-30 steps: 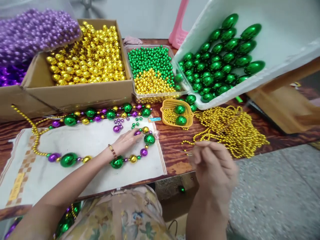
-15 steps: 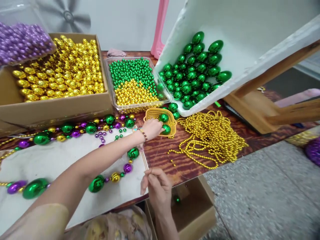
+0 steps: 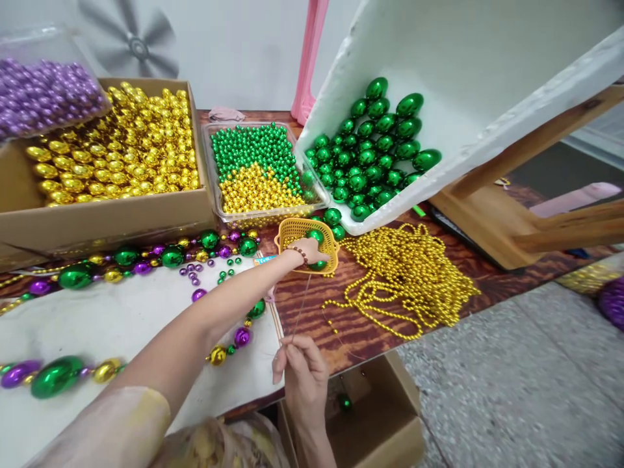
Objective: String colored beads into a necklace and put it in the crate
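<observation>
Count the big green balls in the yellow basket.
2. One green ball sits at the back of the yellow basket, one at the front edge under the left hand. The hand may hide more. The right hand pinches a thread.

Left arm [image 3: 214,322] stretched forward from lower left, forearm bare, reaching across tabletop [image 3: 351,328] toward its middle. Left hand [image 3: 307,249] palm down, fingers curled downward, grip hidden. Right hand [image 3: 303,377] at near tabletop edge, back toward camera, thumb and forefinger pinched together, pointing up.
</observation>
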Demonstrator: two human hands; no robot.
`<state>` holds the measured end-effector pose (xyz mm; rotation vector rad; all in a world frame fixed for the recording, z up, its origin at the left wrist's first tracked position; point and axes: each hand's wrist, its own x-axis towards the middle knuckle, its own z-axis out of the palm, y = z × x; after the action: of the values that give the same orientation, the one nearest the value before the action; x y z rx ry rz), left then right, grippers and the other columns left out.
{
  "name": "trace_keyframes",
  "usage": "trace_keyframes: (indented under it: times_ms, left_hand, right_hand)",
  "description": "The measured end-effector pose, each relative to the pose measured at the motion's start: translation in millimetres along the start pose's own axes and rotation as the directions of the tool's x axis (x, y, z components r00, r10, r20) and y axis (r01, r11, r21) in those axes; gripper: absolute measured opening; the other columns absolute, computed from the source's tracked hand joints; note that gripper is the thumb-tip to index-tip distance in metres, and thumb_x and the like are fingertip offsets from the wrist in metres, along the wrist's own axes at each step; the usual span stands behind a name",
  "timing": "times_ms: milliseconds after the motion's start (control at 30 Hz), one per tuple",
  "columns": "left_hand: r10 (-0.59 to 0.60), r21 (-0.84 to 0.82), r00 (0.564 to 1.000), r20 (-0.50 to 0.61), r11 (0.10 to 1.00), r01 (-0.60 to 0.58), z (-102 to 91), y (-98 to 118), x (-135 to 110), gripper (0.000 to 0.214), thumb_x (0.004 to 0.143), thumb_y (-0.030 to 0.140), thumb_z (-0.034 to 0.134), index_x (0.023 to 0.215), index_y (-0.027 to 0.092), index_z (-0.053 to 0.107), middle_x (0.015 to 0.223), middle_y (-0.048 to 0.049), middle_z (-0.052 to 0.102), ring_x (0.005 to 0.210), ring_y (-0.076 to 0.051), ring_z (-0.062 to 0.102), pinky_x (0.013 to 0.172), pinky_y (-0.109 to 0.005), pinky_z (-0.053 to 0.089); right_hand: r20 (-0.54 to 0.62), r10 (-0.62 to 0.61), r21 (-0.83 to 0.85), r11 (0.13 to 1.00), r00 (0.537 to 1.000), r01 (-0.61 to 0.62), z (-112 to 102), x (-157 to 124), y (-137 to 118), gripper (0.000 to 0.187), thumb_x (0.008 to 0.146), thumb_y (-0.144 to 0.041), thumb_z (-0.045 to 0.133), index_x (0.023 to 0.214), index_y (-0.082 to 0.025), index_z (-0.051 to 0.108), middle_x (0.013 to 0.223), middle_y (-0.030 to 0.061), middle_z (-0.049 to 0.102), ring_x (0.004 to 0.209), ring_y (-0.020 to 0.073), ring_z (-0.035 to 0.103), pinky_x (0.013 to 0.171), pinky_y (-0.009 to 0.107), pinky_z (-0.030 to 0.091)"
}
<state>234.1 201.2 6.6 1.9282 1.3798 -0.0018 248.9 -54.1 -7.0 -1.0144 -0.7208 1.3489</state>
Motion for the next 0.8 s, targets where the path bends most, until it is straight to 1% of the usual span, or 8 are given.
trace_keyframes:
  times_ms: [67, 133, 233, 367, 433, 533, 667, 800]
  left_hand:
    - [0.049, -0.081, 0.999, -0.016, 0.995, -0.05, -7.7, -8, -15, 0.068, 0.086, 0.054, 0.063, 0.134, 0.008, 0.053, 0.124, -0.0194, 0.067, 0.103, -0.027, 0.069, 0.089, -0.037, 0.056]
    - [0.152, -0.193, 0.983, -0.104, 0.966, -0.17, -17.3, -23, -40, 0.07, 0.085, 0.042, 0.067, 0.144, 0.01, 0.044, 0.133, -0.0164, 0.061, 0.11, -0.023, 0.066, 0.095, -0.035, 0.054]
    - [0.267, -0.323, 0.913, -0.307, 0.873, -0.365, -28.5, -54, -91, 0.07, 0.078, 0.026, 0.071, 0.143, 0.014, 0.047, 0.142, -0.0158, 0.051, 0.126, -0.024, 0.054, 0.107, -0.037, 0.047]
    - [0.211, -0.507, 0.886, -0.413, 0.754, -0.417, -26.8, -97, -159, 0.057, 0.08, 0.026, 0.068, 0.135, 0.023, 0.054, 0.139, -0.0107, 0.052, 0.126, -0.025, 0.054, 0.107, -0.04, 0.047]
    - [0.122, -0.677, 0.896, -0.426, 0.615, -0.405, -22.1, -112, -183, 0.056, 0.081, 0.029, 0.069, 0.134, 0.024, 0.053, 0.138, -0.0098, 0.054, 0.121, -0.026, 0.058, 0.102, -0.042, 0.05]
    - [-0.054, -0.882, 0.906, -0.419, 0.263, -0.392, -18.6, -128, -207, 0.052, 0.083, 0.035, 0.068, 0.132, 0.025, 0.052, 0.137, -0.0096, 0.057, 0.112, -0.026, 0.064, 0.093, -0.043, 0.056]
    - [-0.222, -0.904, 0.904, -0.366, -0.147, -0.402, -22.9, -144, -225, 0.044, 0.084, 0.038, 0.07, 0.124, 0.027, 0.056, 0.118, -0.0056, 0.066, 0.1, -0.025, 0.07, 0.092, -0.045, 0.056]
    - [-0.29, -0.85, 0.911, -0.294, -0.356, -0.388, -27.7, -158, -234, 0.029, 0.086, 0.035, 0.071, 0.108, 0.018, 0.062, 0.103, -0.0064, 0.07, 0.093, -0.023, 0.072, 0.093, -0.043, 0.056]
  right_hand:
    - [0.002, -0.032, 0.005, 0.999, 0.999, 0.032, 1, 1, -1, 0.018, 0.092, -0.037, 0.066, 0.089, -0.02, 0.072, 0.053, -0.0025, 0.059, 0.04, 0.0116, 0.051, 0.047, 0.025, 0.039]
    - [0.025, -0.055, 0.009, 0.998, 0.998, 0.055, 3, 2, -1, 0.016, 0.092, -0.035, 0.066, 0.093, -0.021, 0.073, 0.055, -0.0019, 0.061, 0.044, 0.0124, 0.054, 0.049, 0.025, 0.042]
    - [0.074, -0.052, -0.003, 0.999, 0.996, 0.052, 8, 5, 0, 0.017, 0.091, -0.035, 0.067, 0.097, -0.021, 0.074, 0.059, 0.0003, 0.065, 0.05, 0.015, 0.059, 0.049, 0.026, 0.047]
    - [0.093, -0.047, -0.051, 0.997, 0.995, 0.052, 19, 13, 2, 0.015, 0.089, -0.032, 0.07, 0.095, -0.02, 0.076, 0.066, 0.0038, 0.07, 0.055, 0.018, 0.065, 0.047, 0.026, 0.051]
    - [0.115, -0.036, -0.088, 0.995, 0.993, 0.046, 25, 17, 4, 0.012, 0.089, -0.03, 0.07, 0.093, -0.02, 0.077, 0.068, 0.004, 0.072, 0.056, 0.0179, 0.067, 0.047, 0.026, 0.052]
    - [0.156, -0.035, -0.159, 0.985, 0.987, 0.06, 34, 21, 10, 0.011, 0.09, -0.027, 0.069, 0.095, -0.021, 0.077, 0.063, 0.0013, 0.069, 0.052, 0.0147, 0.064, 0.047, 0.023, 0.05]
    - [0.254, -0.07, -0.297, 0.944, 0.965, 0.146, 40, 21, 20, 0.015, 0.092, -0.025, 0.064, 0.099, -0.021, 0.078, 0.057, -0.0022, 0.062, 0.047, 0.0098, 0.056, 0.046, 0.019, 0.047]
    - [0.334, -0.096, -0.422, 0.874, 0.938, 0.24, 42, 18, 28, 0.017, 0.094, -0.023, 0.062, 0.1, -0.02, 0.077, 0.055, -0.0037, 0.057, 0.046, 0.0082, 0.052, 0.045, 0.017, 0.044]
